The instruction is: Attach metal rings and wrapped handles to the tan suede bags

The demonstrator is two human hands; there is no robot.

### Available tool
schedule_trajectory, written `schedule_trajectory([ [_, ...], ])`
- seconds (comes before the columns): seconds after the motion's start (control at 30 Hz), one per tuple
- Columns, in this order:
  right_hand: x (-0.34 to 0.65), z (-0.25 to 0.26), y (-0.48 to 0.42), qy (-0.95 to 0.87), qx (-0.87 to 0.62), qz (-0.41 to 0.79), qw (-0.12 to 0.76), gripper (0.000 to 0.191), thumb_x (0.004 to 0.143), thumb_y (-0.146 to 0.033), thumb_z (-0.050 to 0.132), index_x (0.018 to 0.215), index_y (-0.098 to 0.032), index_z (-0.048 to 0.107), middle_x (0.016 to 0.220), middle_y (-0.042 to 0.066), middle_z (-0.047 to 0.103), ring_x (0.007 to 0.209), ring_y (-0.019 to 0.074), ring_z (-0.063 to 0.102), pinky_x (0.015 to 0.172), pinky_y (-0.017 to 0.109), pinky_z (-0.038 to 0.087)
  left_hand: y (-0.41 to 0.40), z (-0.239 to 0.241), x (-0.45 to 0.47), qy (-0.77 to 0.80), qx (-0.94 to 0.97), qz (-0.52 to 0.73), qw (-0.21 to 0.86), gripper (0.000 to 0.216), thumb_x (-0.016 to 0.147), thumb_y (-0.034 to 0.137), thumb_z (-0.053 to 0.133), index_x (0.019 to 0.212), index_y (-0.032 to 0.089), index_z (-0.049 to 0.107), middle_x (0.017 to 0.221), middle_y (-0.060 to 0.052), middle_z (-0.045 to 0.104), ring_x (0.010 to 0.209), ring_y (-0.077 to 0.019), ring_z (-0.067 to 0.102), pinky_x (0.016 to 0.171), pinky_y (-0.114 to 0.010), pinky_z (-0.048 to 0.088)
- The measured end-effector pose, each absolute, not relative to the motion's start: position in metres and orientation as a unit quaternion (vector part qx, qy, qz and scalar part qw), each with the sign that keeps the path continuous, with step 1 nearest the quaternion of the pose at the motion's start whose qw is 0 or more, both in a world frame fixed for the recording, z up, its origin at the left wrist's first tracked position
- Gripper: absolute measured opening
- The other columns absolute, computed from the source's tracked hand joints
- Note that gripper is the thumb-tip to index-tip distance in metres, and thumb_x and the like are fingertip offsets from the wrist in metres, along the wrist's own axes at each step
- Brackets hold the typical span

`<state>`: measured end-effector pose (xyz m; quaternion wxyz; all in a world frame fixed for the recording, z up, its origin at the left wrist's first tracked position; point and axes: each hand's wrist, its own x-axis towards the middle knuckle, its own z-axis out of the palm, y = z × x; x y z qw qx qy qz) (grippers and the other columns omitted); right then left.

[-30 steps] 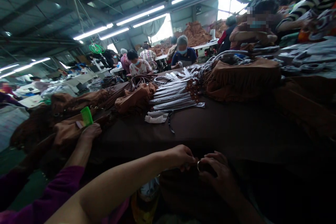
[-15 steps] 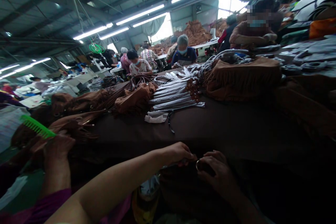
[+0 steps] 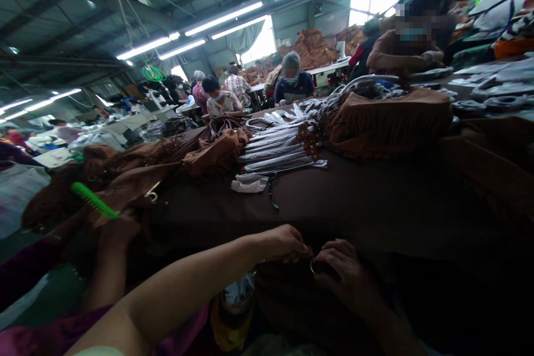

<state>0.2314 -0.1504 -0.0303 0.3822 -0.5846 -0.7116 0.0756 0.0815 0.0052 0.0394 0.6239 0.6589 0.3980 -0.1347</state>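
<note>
My left hand (image 3: 286, 242) is closed in a pinch at the front edge of the dark table; what lies between its fingertips is too dark to make out. Facing it, my right hand (image 3: 344, 267) has its fingers curled around a shiny metal ring (image 3: 312, 266), close to the left fingertips. Dark brown material (image 3: 283, 295) hangs below both hands, its shape lost in shadow. Beyond them on the table lie a crumpled white wrapper (image 3: 249, 183) and a thin black strap (image 3: 272, 192).
White-wrapped straps (image 3: 275, 154) lie mid-table, between brown fringed bags (image 3: 214, 153) and a larger fringed bag (image 3: 387, 122). At left, a co-worker's hand (image 3: 120, 229) holds a green comb (image 3: 94, 200) near brown bags. Other people sit across the table.
The co-worker's hand with the green comb has moved right, over the brown bag. My hands stay nearly in place, with the ring still at the right fingers.
</note>
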Motion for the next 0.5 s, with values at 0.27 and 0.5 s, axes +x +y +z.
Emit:
schedule_trajectory([
  [0.27,0.2331,-0.0266,-0.1493,-0.733,-0.564,0.094,0.369,0.019,0.081,-0.031,0.069,0.098,-0.025,0.062,0.097,0.003,0.069,0.103,0.0247,0.056,0.095,0.043,0.038,0.0058,0.0357,0.0799,0.386,0.67,-0.146,0.617,0.025,0.063,0.037,0.07,0.071,0.015,0.064,0.052,0.003,0.055,0.041,-0.0078,0.044,0.038,-0.02,0.032],
  [0.5,0.2298,-0.0253,-0.1495,-0.734,-0.565,0.11,0.359,0.018,0.079,-0.03,0.071,0.094,-0.024,0.062,0.095,0.001,0.069,0.102,0.0231,0.056,0.095,0.041,0.038,0.0035,0.0381,0.0808,0.381,0.691,-0.164,0.592,0.018,0.066,0.031,0.068,0.07,0.015,0.06,0.053,0.004,0.055,0.043,-0.0077,0.048,0.04,-0.018,0.035],
])
